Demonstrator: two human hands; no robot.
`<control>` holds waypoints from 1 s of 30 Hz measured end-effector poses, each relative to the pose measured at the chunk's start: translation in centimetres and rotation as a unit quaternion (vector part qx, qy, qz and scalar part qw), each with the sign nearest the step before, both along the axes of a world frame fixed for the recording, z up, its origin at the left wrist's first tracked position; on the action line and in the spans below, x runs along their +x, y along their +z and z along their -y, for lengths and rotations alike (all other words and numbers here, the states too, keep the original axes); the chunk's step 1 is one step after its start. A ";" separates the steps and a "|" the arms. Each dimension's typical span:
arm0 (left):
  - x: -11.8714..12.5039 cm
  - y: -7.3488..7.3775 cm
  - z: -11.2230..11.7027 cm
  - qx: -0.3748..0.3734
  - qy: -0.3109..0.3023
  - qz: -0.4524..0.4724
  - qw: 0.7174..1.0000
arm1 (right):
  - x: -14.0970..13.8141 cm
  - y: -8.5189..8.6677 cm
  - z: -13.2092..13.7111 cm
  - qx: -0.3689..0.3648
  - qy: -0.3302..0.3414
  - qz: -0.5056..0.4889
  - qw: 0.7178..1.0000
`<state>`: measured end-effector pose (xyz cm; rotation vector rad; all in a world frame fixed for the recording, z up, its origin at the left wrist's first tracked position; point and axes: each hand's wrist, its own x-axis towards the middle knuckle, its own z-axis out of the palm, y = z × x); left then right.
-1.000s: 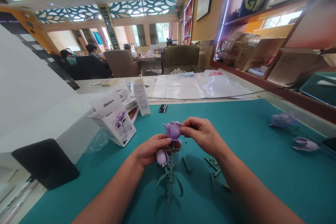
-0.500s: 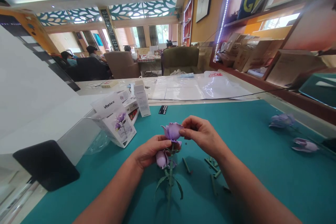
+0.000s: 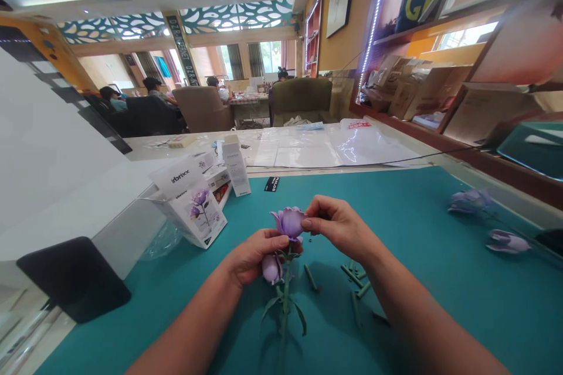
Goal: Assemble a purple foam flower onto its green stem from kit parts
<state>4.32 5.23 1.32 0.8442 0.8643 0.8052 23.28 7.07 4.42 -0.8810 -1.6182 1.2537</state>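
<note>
My left hand [image 3: 257, 258] grips the green stem of a purple artificial flower [image 3: 288, 222] just under its bloom, with a closed bud [image 3: 271, 268] beside the palm. My right hand [image 3: 336, 228] pinches the right edge of the bloom between thumb and fingers. Below the flower, leaves and stem [image 3: 285, 304] hang over the teal mat [image 3: 440, 304]. Several green stem pieces [image 3: 354, 284] lie to the lower right, near my right forearm. A few tiny dark bits [image 3: 311, 240] sit on the mat beneath my right hand.
Left of my hands stands an open "irbrixx" flower box [image 3: 189, 202], with a tall white carton [image 3: 236, 165] behind it and a clear plastic bag [image 3: 162, 240] beside it. Two purple blooms [image 3: 468, 201] lie at the mat's far right. Seated people are in the background.
My hands and the flower have hardly moved; the bloom sits slightly lower, and the whole view has drifted a little.
</note>
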 end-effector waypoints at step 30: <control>-0.1 1.3 2.0 -0.013 0.026 0.054 0.998 | -3.5 -2.5 6.3 -0.217 0.117 0.028 0.969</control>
